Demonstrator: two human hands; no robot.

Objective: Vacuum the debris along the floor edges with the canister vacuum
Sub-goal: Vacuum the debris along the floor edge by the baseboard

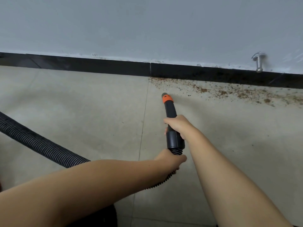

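Tiled floor (82, 104), both hands gripping nozzle (170, 110), debris (229, 92) just beyond

No text, label, brand, number or sign can be read anywhere in the head view. The vacuum nozzle (170, 110), black with an orange collar, shows no legible marking, and neither does the ribbed hose (37, 143). The wall (147, 27), the black baseboard (98, 67) and the floor tiles (82, 104) likewise bear no writing.
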